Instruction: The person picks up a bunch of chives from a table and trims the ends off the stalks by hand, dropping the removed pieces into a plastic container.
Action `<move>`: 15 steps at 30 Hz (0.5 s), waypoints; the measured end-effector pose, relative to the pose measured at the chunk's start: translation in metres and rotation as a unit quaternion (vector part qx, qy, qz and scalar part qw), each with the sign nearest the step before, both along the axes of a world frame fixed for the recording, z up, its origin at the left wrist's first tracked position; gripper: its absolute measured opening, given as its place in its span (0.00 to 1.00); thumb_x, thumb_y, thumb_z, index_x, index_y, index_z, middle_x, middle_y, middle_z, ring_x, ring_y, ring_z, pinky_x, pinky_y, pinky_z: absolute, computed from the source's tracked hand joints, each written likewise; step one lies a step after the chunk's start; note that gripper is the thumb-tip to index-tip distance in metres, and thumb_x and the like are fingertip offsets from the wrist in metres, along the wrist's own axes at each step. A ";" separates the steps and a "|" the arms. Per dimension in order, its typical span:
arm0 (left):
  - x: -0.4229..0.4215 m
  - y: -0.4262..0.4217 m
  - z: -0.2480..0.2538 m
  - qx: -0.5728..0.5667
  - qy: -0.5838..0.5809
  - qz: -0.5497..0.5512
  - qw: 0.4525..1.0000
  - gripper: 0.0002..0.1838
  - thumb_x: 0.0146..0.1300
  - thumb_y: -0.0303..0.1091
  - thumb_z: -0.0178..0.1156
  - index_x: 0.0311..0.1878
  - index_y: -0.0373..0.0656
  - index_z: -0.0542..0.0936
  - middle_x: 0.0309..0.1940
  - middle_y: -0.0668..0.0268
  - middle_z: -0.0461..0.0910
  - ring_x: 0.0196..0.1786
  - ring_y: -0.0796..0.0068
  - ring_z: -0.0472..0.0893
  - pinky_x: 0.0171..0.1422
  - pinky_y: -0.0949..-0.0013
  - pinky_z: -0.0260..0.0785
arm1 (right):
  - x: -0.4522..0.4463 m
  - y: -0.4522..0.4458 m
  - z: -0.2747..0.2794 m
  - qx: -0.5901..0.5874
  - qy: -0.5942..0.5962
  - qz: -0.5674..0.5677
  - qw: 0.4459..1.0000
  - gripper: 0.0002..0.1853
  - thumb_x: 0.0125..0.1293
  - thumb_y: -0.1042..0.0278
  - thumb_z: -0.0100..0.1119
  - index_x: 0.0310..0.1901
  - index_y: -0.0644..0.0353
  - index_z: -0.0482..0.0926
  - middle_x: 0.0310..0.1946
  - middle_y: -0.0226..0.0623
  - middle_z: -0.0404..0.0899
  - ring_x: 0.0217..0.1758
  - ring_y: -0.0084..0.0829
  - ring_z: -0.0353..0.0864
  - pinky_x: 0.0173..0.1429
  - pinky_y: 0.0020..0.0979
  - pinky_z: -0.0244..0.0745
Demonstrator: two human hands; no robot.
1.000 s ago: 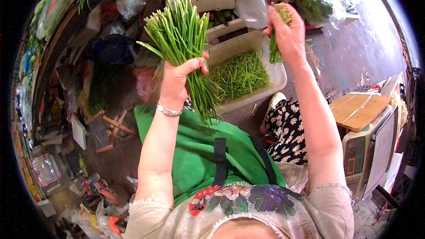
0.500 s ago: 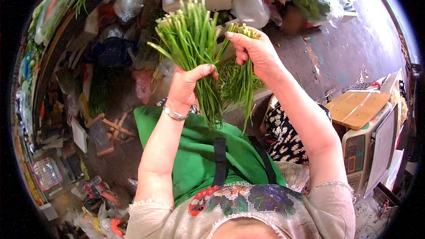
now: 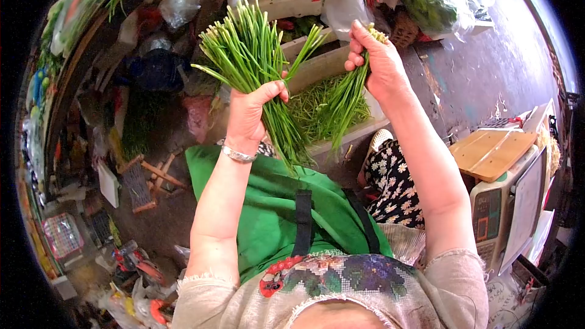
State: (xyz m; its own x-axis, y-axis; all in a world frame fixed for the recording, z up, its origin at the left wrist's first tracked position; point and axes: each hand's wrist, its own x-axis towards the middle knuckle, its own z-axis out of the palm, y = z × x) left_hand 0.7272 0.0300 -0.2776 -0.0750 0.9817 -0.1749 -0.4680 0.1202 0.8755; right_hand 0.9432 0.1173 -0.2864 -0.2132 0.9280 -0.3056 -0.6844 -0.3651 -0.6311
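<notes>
A thick bunch of long green stalks (image 3: 244, 49), chive-like with pale cut ends up, is gripped by my left hand (image 3: 250, 113). Its thin leafy ends hang below toward the green apron (image 3: 262, 207). Several stalks (image 3: 308, 52) lean out to the right from the top of that grip. My right hand (image 3: 381, 67) is closed around a smaller bunch of the same stalks (image 3: 348, 103), their cut ends just above the fingers and their leaves drooping. Below and between both hands lies a pale box (image 3: 362, 131) with loose green leaves (image 3: 314, 106) inside.
A scale (image 3: 490, 207) with a wooden board (image 3: 493, 153) on it stands at the right. Bagged greens (image 3: 429, 0) and a white plastic bag (image 3: 344, 9) are at the back. A small wooden stool (image 3: 161, 176) and clutter lie at the left.
My right hand has moved right, away from the larger bunch, carrying the smaller one. My left hand has shifted slightly left, and several stalks now splay out from its bunch.
</notes>
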 end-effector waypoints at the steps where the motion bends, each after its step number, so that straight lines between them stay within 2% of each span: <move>1: -0.001 0.000 0.000 -0.003 -0.003 -0.004 1.000 0.17 0.54 0.19 0.62 0.49 0.33 0.75 0.37 0.60 0.79 0.31 0.70 0.79 0.37 0.68 0.75 | -0.002 -0.001 -0.003 0.019 -0.035 0.024 0.999 0.09 0.60 0.65 0.66 0.32 0.58 0.75 0.18 0.26 0.71 0.16 0.22 0.67 0.23 0.26 0.65; 3: -0.001 0.001 -0.002 -0.006 -0.019 -0.002 1.000 0.18 0.53 0.17 0.62 0.49 0.34 0.75 0.38 0.58 0.80 0.30 0.70 0.80 0.35 0.70 0.76 | -0.008 -0.006 0.000 0.045 -0.062 0.065 0.995 0.11 0.59 0.65 0.68 0.35 0.60 0.77 0.20 0.27 0.72 0.18 0.23 0.69 0.25 0.27 0.66; 6: 0.001 0.000 0.001 -0.012 -0.032 -0.006 0.999 0.20 0.52 0.15 0.62 0.50 0.35 0.75 0.38 0.57 0.80 0.30 0.70 0.80 0.33 0.71 0.77 | -0.015 -0.012 0.002 0.066 -0.064 0.114 0.989 0.12 0.63 0.65 0.64 0.44 0.62 0.78 0.23 0.23 0.68 0.22 0.17 0.66 0.29 0.24 0.68; 9: 0.003 -0.003 0.000 -0.019 -0.027 -0.019 0.999 0.20 0.53 0.16 0.62 0.50 0.36 0.74 0.38 0.58 0.80 0.30 0.70 0.81 0.33 0.71 0.78 | -0.019 -0.015 0.003 0.067 -0.042 0.148 0.986 0.12 0.63 0.65 0.64 0.45 0.62 0.78 0.24 0.24 0.69 0.22 0.17 0.67 0.30 0.24 0.68; 13: 0.008 -0.005 0.007 -0.050 -0.021 -0.035 0.998 0.20 0.53 0.16 0.62 0.51 0.35 0.74 0.39 0.59 0.81 0.33 0.69 0.82 0.36 0.69 0.80 | -0.017 -0.015 0.000 0.057 -0.001 0.130 0.990 0.11 0.64 0.65 0.63 0.43 0.63 0.79 0.25 0.24 0.69 0.23 0.19 0.69 0.30 0.25 0.68; 14: 0.009 -0.004 0.007 -0.031 -0.036 -0.041 0.998 0.20 0.53 0.16 0.62 0.52 0.35 0.74 0.39 0.58 0.81 0.38 0.65 0.83 0.40 0.66 0.81 | -0.016 -0.013 0.000 0.045 0.001 0.121 0.992 0.10 0.64 0.64 0.62 0.40 0.62 0.79 0.25 0.26 0.71 0.23 0.20 0.70 0.32 0.26 0.71; 15: 0.009 -0.004 0.007 -0.032 -0.036 -0.040 0.998 0.20 0.53 0.16 0.62 0.52 0.35 0.74 0.39 0.58 0.81 0.38 0.65 0.83 0.40 0.66 0.81 | -0.015 -0.007 0.000 0.062 -0.003 0.103 0.993 0.09 0.65 0.64 0.61 0.39 0.61 0.78 0.27 0.29 0.75 0.26 0.21 0.74 0.35 0.28 0.74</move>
